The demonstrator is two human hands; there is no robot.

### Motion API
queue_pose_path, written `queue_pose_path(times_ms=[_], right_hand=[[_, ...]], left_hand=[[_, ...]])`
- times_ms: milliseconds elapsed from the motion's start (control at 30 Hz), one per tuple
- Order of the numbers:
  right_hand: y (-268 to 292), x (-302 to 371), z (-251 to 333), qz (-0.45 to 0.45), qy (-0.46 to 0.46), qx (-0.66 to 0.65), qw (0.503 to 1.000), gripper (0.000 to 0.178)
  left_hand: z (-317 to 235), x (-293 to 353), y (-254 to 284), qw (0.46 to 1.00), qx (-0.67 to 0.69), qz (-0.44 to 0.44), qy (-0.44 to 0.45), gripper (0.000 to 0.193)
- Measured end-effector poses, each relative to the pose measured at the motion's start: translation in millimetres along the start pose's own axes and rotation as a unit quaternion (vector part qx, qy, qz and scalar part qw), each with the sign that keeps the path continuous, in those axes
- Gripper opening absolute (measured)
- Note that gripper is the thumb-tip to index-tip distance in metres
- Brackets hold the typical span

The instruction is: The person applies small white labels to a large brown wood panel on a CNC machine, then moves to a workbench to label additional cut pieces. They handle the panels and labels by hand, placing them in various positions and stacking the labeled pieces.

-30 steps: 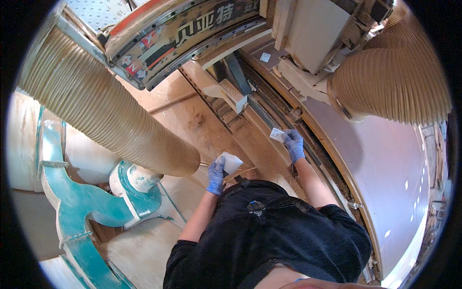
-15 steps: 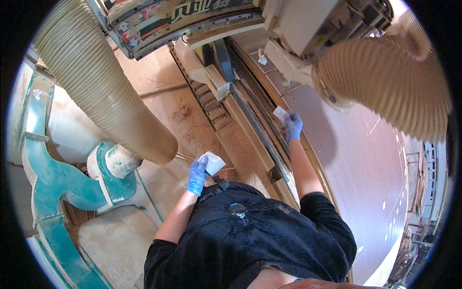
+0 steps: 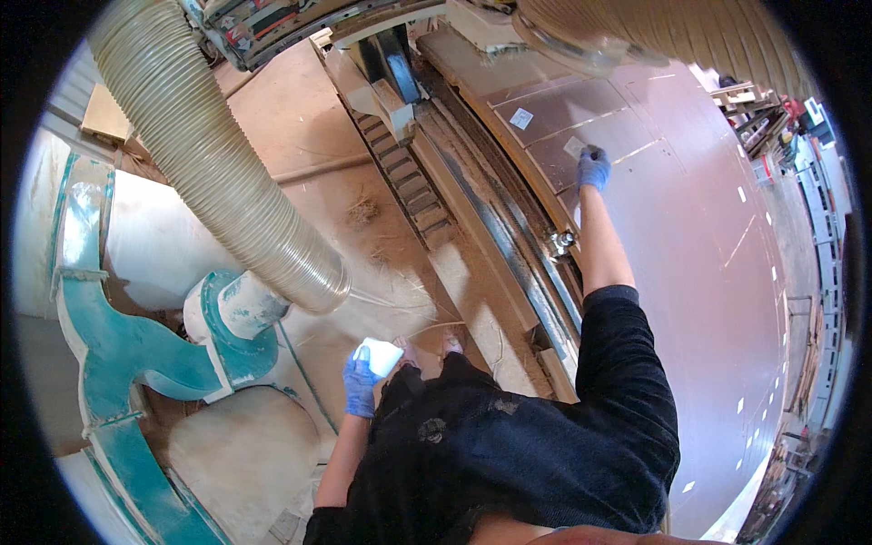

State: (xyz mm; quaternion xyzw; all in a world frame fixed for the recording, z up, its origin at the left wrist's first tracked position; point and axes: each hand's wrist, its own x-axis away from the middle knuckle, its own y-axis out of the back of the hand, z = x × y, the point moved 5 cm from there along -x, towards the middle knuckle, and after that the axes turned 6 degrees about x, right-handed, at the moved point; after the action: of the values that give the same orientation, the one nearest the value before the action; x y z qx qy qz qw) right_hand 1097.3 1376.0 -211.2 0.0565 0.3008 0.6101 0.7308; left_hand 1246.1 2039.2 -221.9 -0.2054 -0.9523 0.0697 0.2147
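Note:
My left hand (image 3: pixel 360 386), in a blue glove, grips a white stack of paper labels (image 3: pixel 385 357) in front of my waist. My right hand (image 3: pixel 593 170), gloved in blue too, reaches out over the big brownish-purple panel (image 3: pixel 681 263). Its closed fingers pinch a small white label (image 3: pixel 574 147) by one edge, close above the panel's left side. Whether that label touches the panel I cannot tell. A second white label (image 3: pixel 521 118) lies flat on the panel, beyond my right hand and to its left.
A machine rail (image 3: pixel 490 218) runs along the panel's left edge, with a small metal fitting (image 3: pixel 562 242) near my right forearm. Ribbed hoses (image 3: pixel 218 173) hang at the left and upper right. Teal ducting (image 3: pixel 118 336) stands left, above a dusty floor (image 3: pixel 318 218).
My right hand has moved from above the rail to farther over the panel, carrying its label. The view has shifted toward the panel. My left hand still holds its stack near my waist.

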Motion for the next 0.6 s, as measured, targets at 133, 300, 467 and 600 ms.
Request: queue_pose_path(times_ms=[133,300,467,600], right_hand=[[-8,7,4,0.057,-0.022,0.223,0.973,0.023],[-7,18,1,0.143,0.072,0.389,0.907,0.043],[-10,79,28,0.231,0.138,0.403,0.875,0.084],[45,120,59,0.325,0.103,0.402,0.850,0.055]], left_hand=[[34,3,28,0.998,0.005,-0.057,0.036,0.039],[58,0,53,0.996,-0.008,-0.069,0.059,0.042],[58,-9,55,0.997,-0.009,0.006,0.071,0.041],[45,-11,31,0.992,-0.051,0.072,0.096,0.044]])
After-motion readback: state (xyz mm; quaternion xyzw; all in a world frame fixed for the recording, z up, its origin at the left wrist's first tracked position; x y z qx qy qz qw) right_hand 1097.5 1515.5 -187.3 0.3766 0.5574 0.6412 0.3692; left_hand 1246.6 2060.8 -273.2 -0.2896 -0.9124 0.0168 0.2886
